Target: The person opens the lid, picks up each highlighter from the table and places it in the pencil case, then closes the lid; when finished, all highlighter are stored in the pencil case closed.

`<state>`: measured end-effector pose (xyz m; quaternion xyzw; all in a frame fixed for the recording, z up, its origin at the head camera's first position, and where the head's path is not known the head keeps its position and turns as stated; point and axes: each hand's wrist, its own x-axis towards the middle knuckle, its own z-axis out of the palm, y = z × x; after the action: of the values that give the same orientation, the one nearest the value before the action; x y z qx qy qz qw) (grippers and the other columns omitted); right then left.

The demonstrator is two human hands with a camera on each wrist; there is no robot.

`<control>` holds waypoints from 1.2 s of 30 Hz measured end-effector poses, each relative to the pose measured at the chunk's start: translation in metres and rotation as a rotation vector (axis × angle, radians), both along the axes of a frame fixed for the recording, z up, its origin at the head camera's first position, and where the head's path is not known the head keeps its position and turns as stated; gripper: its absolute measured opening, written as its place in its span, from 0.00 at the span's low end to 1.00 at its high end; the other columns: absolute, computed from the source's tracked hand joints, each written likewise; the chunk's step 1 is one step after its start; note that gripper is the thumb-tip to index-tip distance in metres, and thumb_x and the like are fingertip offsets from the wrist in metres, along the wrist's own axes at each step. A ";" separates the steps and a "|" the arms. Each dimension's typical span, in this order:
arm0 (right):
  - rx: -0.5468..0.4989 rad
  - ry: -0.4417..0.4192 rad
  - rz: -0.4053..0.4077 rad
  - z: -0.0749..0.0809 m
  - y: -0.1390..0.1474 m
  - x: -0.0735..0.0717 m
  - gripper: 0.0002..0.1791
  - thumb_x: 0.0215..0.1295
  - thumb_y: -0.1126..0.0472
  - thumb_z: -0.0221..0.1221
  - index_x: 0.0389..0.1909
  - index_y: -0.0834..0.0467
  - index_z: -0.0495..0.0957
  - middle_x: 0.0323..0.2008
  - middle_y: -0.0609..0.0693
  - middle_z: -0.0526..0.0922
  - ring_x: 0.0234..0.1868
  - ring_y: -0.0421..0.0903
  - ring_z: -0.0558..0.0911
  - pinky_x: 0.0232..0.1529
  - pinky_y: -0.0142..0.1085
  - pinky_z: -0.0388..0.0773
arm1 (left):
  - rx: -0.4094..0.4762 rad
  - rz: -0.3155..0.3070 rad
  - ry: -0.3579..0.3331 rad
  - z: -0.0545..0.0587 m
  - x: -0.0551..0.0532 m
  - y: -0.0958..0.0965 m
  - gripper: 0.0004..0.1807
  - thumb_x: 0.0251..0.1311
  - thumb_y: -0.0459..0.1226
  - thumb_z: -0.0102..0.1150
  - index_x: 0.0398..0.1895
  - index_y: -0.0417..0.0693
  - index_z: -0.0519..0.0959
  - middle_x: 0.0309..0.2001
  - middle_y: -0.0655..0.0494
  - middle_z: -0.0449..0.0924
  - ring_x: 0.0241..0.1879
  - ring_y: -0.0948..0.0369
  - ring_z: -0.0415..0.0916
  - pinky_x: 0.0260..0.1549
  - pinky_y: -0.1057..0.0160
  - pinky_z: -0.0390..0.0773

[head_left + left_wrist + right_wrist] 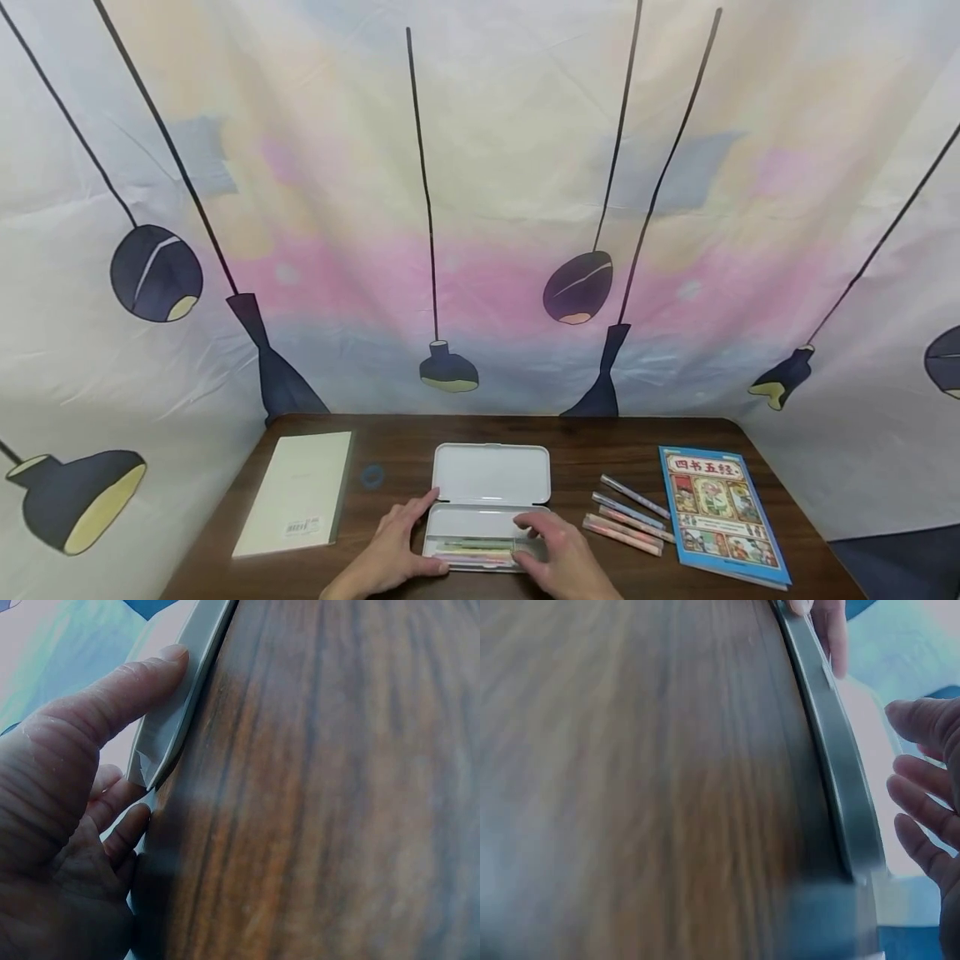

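An open white pencil case (491,473) lies on the table, its lid tipped back toward the far side. Several slim pens (476,546) in pale green, yellow and pink lie in its lower tray. My left hand (397,542) holds the case at its left end. In the left wrist view the thumb (154,675) presses the case's near side wall (169,724). Over the tray's right part hovers my right hand (562,550), thumb and fingers spread apart. The right wrist view shows nothing between those fingers (922,802); the hand hides the tray's right end.
On the left lies a cream book (296,492) with a barcode label, and beside it a blue ring (372,476). Several pens (626,533) lie right of the case, near a blue illustrated book (723,512). A patterned cloth (495,208) hangs behind the wooden table (397,437).
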<state>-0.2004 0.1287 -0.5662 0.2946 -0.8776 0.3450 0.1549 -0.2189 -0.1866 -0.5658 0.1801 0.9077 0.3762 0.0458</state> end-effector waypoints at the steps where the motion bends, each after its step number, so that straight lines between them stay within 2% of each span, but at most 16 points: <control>1: -0.004 -0.001 -0.016 -0.001 0.003 0.001 0.22 0.58 0.60 0.78 0.52 0.56 0.83 0.45 0.46 0.87 0.41 0.36 0.83 0.39 0.35 0.81 | -0.001 -0.001 0.000 0.000 0.000 0.000 0.61 0.45 0.55 0.84 0.82 0.50 0.64 0.71 0.42 0.72 0.63 0.46 0.66 0.62 0.31 0.64; 7: -0.026 0.014 -0.118 -0.007 0.024 0.009 0.28 0.55 0.57 0.80 0.56 0.56 0.82 0.43 0.45 0.87 0.40 0.37 0.82 0.38 0.37 0.80 | 0.001 0.000 0.000 -0.001 -0.001 0.001 0.61 0.44 0.57 0.83 0.82 0.48 0.64 0.71 0.43 0.73 0.63 0.47 0.66 0.62 0.32 0.65; 12: -0.050 0.065 -0.192 -0.013 0.043 0.013 0.31 0.49 0.59 0.82 0.55 0.57 0.83 0.40 0.41 0.85 0.38 0.36 0.81 0.36 0.36 0.80 | 0.005 0.007 -0.018 -0.004 -0.003 0.002 0.62 0.44 0.59 0.82 0.82 0.49 0.63 0.71 0.43 0.72 0.63 0.47 0.65 0.61 0.32 0.65; 16: -0.043 0.048 -0.263 -0.016 0.058 0.018 0.31 0.48 0.58 0.83 0.55 0.57 0.83 0.41 0.40 0.85 0.38 0.34 0.80 0.36 0.35 0.80 | 0.007 0.007 -0.011 -0.003 -0.003 0.003 0.62 0.44 0.59 0.83 0.82 0.50 0.63 0.71 0.45 0.73 0.63 0.48 0.65 0.61 0.33 0.66; 19: -0.036 0.023 -0.303 -0.016 0.068 0.021 0.32 0.47 0.58 0.83 0.55 0.57 0.84 0.43 0.40 0.86 0.39 0.33 0.80 0.37 0.35 0.81 | 0.012 0.009 0.001 -0.001 -0.003 0.002 0.62 0.44 0.58 0.83 0.82 0.50 0.64 0.70 0.47 0.74 0.62 0.49 0.65 0.61 0.33 0.66; 25: -0.027 0.032 -0.383 -0.013 0.085 0.025 0.34 0.41 0.61 0.84 0.54 0.56 0.85 0.45 0.43 0.87 0.37 0.32 0.81 0.36 0.35 0.81 | 0.012 0.015 -0.017 0.000 -0.004 0.001 0.62 0.44 0.59 0.83 0.83 0.51 0.63 0.71 0.48 0.72 0.63 0.49 0.64 0.61 0.33 0.65; 31: 0.004 -0.030 -0.450 -0.005 0.106 0.029 0.34 0.44 0.62 0.84 0.57 0.56 0.84 0.44 0.42 0.86 0.38 0.37 0.83 0.38 0.37 0.82 | 0.005 0.014 -0.014 0.001 -0.004 0.000 0.62 0.44 0.58 0.84 0.82 0.51 0.63 0.71 0.46 0.72 0.64 0.47 0.65 0.61 0.32 0.66; 36: 0.054 0.045 -0.477 -0.007 0.126 0.031 0.32 0.42 0.63 0.84 0.52 0.60 0.84 0.38 0.42 0.85 0.35 0.40 0.84 0.35 0.37 0.82 | -0.006 0.006 -0.012 0.003 -0.002 0.000 0.62 0.45 0.57 0.84 0.83 0.50 0.63 0.72 0.43 0.71 0.64 0.46 0.65 0.61 0.31 0.66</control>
<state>-0.1692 0.2544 -0.5732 0.0906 -0.9276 0.2684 0.2437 -0.2204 -0.1869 -0.5630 0.1749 0.9092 0.3745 0.0505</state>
